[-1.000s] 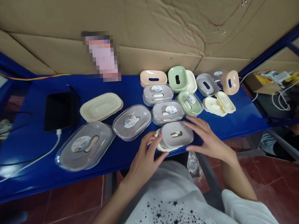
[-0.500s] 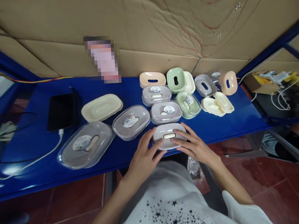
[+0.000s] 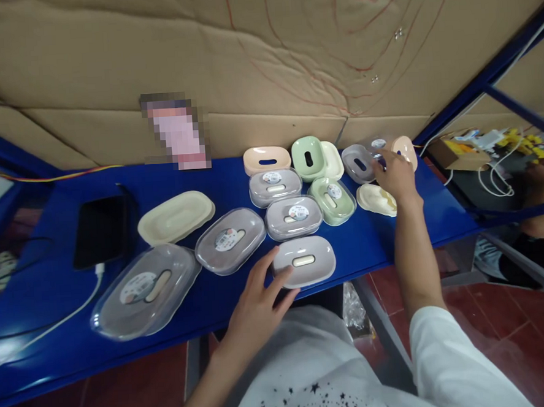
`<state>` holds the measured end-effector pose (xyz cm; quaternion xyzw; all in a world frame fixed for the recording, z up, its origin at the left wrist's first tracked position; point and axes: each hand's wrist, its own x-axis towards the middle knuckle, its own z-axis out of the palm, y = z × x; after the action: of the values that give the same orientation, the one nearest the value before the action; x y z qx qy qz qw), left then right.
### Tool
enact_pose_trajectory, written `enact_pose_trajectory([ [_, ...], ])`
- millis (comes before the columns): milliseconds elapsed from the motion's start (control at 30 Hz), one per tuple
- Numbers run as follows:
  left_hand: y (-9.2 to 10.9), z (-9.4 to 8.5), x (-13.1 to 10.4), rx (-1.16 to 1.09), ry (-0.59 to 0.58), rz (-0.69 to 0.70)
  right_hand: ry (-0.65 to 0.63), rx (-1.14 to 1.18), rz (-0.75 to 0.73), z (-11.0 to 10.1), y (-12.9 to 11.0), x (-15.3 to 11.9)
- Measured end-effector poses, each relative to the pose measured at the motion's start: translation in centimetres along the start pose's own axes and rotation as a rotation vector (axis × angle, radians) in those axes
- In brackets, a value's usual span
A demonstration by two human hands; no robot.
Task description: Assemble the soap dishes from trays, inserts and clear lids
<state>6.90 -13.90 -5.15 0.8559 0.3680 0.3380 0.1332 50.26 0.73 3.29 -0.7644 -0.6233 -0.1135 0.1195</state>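
A light grey soap dish (image 3: pixel 319 263) with a cream oval piece in its middle slot lies near the table's front edge. My left hand (image 3: pixel 263 290) rests at its left rim, fingers spread and touching the edge. To the right, my right hand (image 3: pixel 398 176) stretches over the back of the table with its fingers apart. Its fingertips are at a clear lid (image 3: pixel 375 142) with a round label, between a darker grey slotted dish (image 3: pixel 358 164) and a peach slotted dish (image 3: pixel 406 149). Below that hand lies a cream base (image 3: pixel 373 200), partly covered by the hand.
Several lidded grey dishes (image 3: pixel 230 240) and a lidded green dish (image 3: pixel 339 207) stand behind and left. An open green dish (image 3: pixel 306 155), a peach dish (image 3: pixel 262 150) and a cream base (image 3: pixel 176 218) lie farther back. A phone (image 3: pixel 99 229) with a white cable is at left.
My right hand has left the grey dish and reached to the clear lid at the back right. My left hand stays at the dish. The camera view has shifted a little.
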Motion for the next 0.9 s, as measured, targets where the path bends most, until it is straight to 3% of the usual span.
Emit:
enact_pose_trajectory([
  [167, 0.1, 0.1, 0.2, 0.007, -0.016, 0.021, -0.074, 0.034, 0.121, 3.1, 2.8, 0.0],
  [300, 0.2, 0.1, 0.3, 0.04, -0.022, 0.03, -0.09, 0.055, 0.074, 3.6, 3.3, 1.4],
  [433, 0.1, 0.1, 0.2, 0.047, -0.02, 0.039, -0.05, -0.006, -0.014, 3.5, 3.3, 4.6],
  [667, 0.0, 0.3, 0.1, 0.04, 0.009, 0.029, -0.192, 0.052, -0.167, 3.7, 3.8, 8.7],
  [767, 0.1, 0.3, 0.1, 0.034, -0.007, 0.025, -0.14, 0.112, -0.169, 3.1, 4.4, 8.4],
  [900, 0.2, 0.2, 0.2, 0.048, -0.01, 0.036, 0.063, 0.205, -0.112, 2.5, 4.6, 7.0],
])
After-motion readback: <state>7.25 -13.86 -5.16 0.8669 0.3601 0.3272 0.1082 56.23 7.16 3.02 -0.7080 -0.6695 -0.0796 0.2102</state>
